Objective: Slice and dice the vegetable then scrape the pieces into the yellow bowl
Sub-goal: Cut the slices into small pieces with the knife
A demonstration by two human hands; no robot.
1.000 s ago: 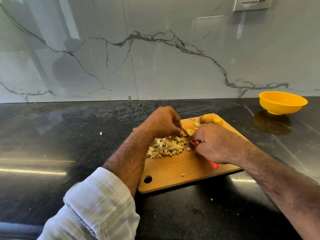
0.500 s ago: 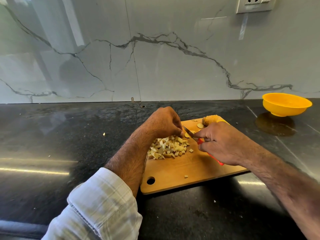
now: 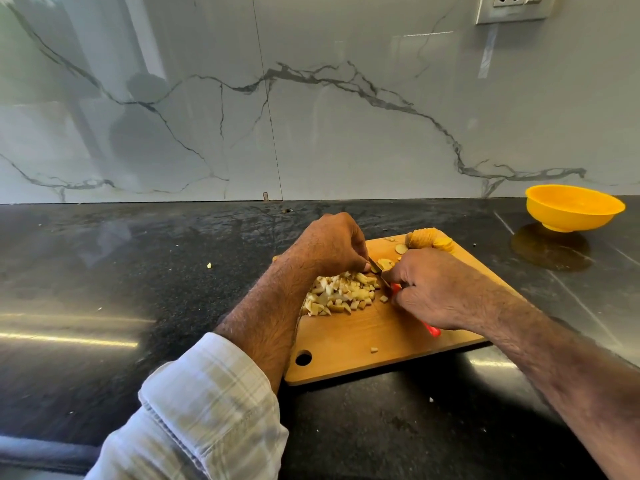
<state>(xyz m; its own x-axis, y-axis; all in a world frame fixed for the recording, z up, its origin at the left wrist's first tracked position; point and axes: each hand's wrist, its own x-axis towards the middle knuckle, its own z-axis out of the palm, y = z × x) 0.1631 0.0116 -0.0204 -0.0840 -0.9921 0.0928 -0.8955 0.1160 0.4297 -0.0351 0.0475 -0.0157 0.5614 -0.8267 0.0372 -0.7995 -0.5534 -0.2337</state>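
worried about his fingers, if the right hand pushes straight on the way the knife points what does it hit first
The right hand aims the knife up and left. First in that line are the left hand's fingertips, which hold a slice right at the blade tip. Depth is hard to judge, but they look nearly touching.

On a wooden board (image 3: 381,337) lying on the dark surface (image 3: 138,271), the right hand (image 3: 440,289) gripped a red-handled knife (image 3: 384,278), its blade meeting a slice pinched under the left hand (image 3: 329,247). Diced pieces (image 3: 341,294) lay heaped beside them. The yellow bowl (image 3: 573,207) stood well apart, far right.
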